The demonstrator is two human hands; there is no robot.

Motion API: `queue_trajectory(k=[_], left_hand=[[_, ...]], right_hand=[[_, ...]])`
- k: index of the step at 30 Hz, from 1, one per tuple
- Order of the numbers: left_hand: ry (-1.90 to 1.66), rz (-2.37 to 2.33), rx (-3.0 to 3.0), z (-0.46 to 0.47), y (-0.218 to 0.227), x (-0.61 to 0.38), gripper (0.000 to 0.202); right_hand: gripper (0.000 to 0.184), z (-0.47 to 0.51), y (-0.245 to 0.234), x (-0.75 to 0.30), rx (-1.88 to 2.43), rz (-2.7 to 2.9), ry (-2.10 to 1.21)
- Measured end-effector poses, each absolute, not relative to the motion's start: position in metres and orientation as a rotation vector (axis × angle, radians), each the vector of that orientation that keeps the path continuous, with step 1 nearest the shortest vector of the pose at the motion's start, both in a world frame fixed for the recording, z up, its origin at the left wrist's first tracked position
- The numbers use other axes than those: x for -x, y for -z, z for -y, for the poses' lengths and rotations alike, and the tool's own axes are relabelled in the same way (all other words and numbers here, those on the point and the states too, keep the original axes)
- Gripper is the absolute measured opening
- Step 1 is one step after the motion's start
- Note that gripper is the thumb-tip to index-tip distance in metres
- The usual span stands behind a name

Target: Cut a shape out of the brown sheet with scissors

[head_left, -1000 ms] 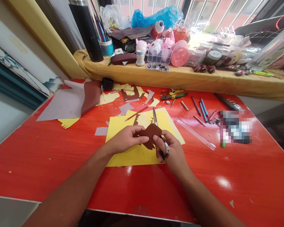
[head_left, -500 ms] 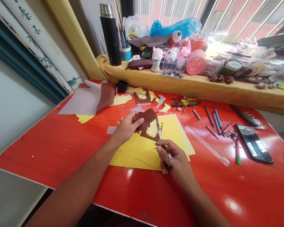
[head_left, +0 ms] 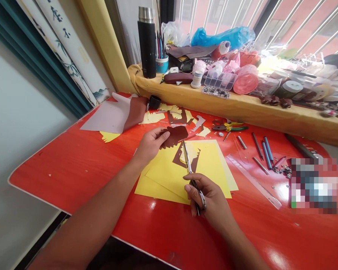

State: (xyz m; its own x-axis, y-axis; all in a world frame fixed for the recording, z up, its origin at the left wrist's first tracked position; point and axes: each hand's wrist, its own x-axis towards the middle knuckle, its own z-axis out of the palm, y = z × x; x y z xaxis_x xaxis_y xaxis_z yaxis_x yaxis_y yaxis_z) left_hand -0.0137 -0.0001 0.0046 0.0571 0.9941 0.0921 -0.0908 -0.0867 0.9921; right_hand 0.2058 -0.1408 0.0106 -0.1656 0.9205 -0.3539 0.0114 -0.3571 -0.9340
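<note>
My left hand [head_left: 150, 144] pinches a brown paper cut-out [head_left: 175, 135] and holds it over the far edge of the yellow paper sheets [head_left: 169, 176]. My right hand [head_left: 210, 198] grips a pair of scissors [head_left: 189, 167] by the handles, blades pointing away from me over the yellow sheets. A brown offcut with a cut-out window [head_left: 183, 159] lies on the yellow paper under the blades.
The red table [head_left: 73, 168] carries a grey and brown sheet [head_left: 115, 116], yellow scraps [head_left: 154, 117], pliers [head_left: 231, 127], pens [head_left: 263, 148], a clear ruler [head_left: 253, 182] and a blurred object [head_left: 315, 185]. A cluttered yellow sill [head_left: 242, 103] with a black flask [head_left: 147, 43] runs behind.
My left hand has lifted the brown cut-out up and away from the scissors, leaving a brown offcut on the yellow paper. The view has shifted left.
</note>
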Motion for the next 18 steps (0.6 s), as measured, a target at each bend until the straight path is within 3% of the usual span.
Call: queue_trajectory(k=[7,18], left_hand=[[-1.437,-1.129,-1.072,-0.01,0.0,0.022,0.045],[-1.522,-1.081,-0.988,-0.02,0.008,0.03,0.045]], right_hand=[[0.047,0.145,-0.009,-0.209,1.35,1.17,-1.665],[0.06,0.152,-0.007,-0.206,1.182,1.238,-1.806]])
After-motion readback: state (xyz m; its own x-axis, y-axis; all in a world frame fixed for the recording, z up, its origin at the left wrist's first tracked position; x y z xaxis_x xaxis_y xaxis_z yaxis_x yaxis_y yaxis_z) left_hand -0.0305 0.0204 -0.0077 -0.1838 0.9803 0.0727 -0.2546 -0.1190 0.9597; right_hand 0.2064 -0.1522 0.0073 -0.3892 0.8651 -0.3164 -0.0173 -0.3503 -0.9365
